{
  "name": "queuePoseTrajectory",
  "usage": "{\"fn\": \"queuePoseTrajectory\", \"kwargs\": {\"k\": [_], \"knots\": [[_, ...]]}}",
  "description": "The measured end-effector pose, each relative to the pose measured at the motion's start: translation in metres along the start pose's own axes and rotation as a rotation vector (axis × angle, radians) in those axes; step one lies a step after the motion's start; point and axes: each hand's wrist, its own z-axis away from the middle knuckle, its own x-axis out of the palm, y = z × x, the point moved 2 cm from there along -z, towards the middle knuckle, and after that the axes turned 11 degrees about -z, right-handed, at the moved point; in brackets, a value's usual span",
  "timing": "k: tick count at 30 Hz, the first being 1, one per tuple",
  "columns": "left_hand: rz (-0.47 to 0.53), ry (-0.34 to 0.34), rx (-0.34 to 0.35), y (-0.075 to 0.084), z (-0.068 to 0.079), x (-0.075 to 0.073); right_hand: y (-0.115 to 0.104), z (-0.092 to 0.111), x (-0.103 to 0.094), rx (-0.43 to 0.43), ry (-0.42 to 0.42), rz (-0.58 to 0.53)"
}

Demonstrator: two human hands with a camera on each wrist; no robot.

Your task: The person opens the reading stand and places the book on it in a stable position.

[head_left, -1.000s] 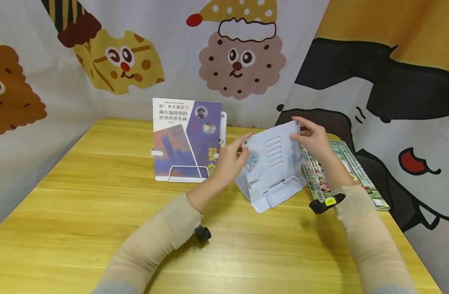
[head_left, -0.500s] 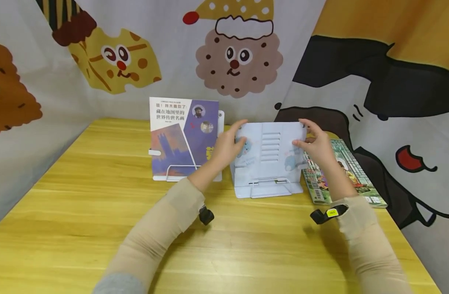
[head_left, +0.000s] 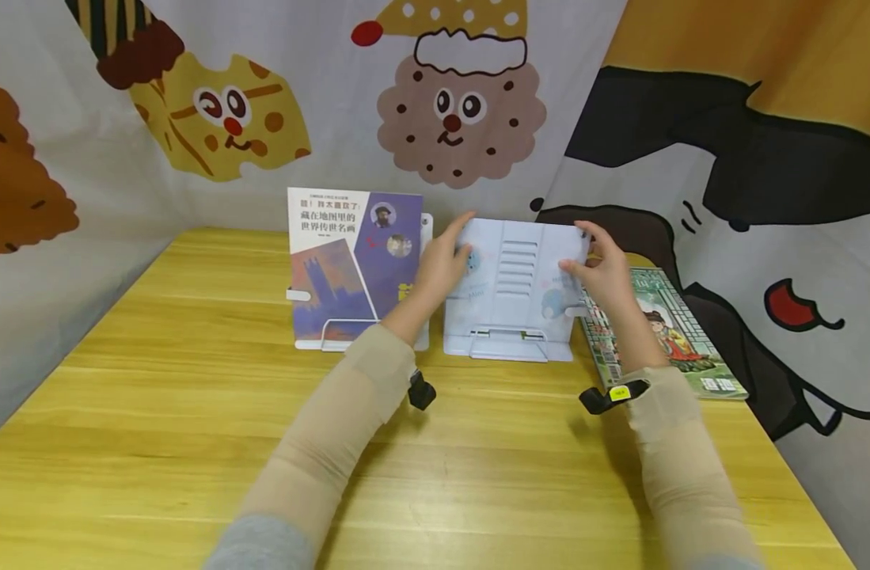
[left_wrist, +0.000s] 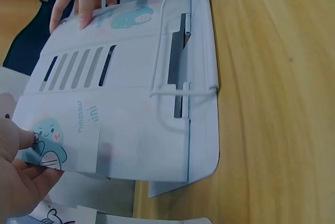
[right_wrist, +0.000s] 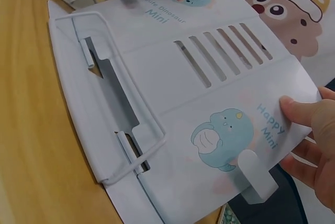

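A white book stand (head_left: 509,277) with slots, a wire page holder (right_wrist: 138,153) and blue dinosaur prints stands upright on the table. My left hand (head_left: 440,265) grips its left edge, thumb on the front face and fingers behind. On the opposite edge, my right hand (head_left: 605,265) pinches the upper corner the same way. In the right wrist view a white side clip (right_wrist: 254,174) sticks out near that hand. Left of this stand, a purple and white book (head_left: 356,261) leans on a second white stand (head_left: 426,237), held by its wire and a clip.
A green illustrated book (head_left: 680,324) lies flat on the table at the right, partly behind my right forearm. The wooden table (head_left: 157,412) ends at a cartoon-printed curtain (head_left: 264,198) along the back and right side.
The white book stand has turned from an angled pose to face me squarely. It has shifted back and slightly left, closer to the purple book's stand, with both hands still holding it.
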Motion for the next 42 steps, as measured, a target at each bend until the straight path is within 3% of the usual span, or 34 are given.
{"fn": "queuePoseTrajectory", "kwargs": {"k": [9,14,19,25,28,31,34,38,42], "knots": [[-0.044,0.022,-0.065,-0.001,-0.009,0.002,0.003,-0.013,0.006,0.006,-0.007,-0.024],[-0.001,0.025,-0.072,-0.001,-0.007,0.002,0.006,-0.009,0.007,0.011,-0.033,-0.013],[0.067,0.047,-0.057,0.005,0.01,0.002,0.01,0.007,0.0,-0.005,0.003,-0.05],[0.153,0.112,-0.091,0.022,0.037,0.005,0.022,0.03,-0.029,0.013,0.064,-0.021],[0.179,0.177,-0.091,0.03,0.046,0.013,0.032,0.04,-0.046,0.037,0.058,0.017],[0.211,0.196,-0.05,0.04,0.055,0.027,0.048,0.052,-0.066,0.045,0.065,0.071],[0.277,0.148,0.002,0.051,0.065,0.046,0.07,0.064,-0.088,0.074,0.075,0.171],[0.398,0.019,0.044,0.069,0.078,0.073,0.091,0.077,-0.116,0.165,0.051,0.252],[0.465,-0.098,0.015,0.083,0.089,0.097,0.097,0.089,-0.14,0.244,0.04,0.281]]}}
